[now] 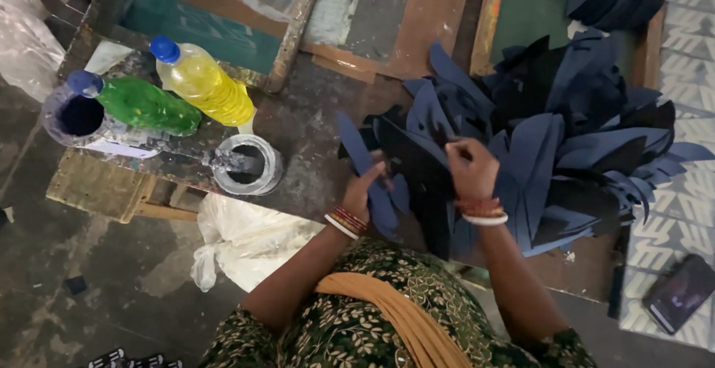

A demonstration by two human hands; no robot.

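- Blue pieces point(551, 152): a large heap of dark blue, leaf-shaped cut sheets lies on the worn table point(313, 126), spreading to its far right edge; some pieces look almost black.
- Left hand point(363, 189): at the near left edge of the heap, fingers curled around a blue piece; bangles at the wrist.
- Right hand point(471, 167): just right of the left hand, over the heap's near side, fingertips pinched on a dark piece at the top of the hand; bangles at the wrist.
- Both hands are close together but apart, with dark pieces between them.
- Yellow bottle point(202, 79): lies tilted on the table, well left of the heap, blue cap pointing away from it.
- Green bottle point(141, 103): lies just left of the yellow bottle, touching it or nearly so; blue cap on.
- Tin point(247, 164): round open container with dark contents, on the table's near edge, between the bottles and the heap.
- Jar point(74, 115): open, clear-walled, dark inside, left of the green bottle.
- White bag point(246, 241): on the floor below the tin.
- Phone point(679, 292): dark, on patterned flooring, near right of the heap, off the table.
- Wooden frames point(298, 25): lie beyond the bottles, at the table's far side.
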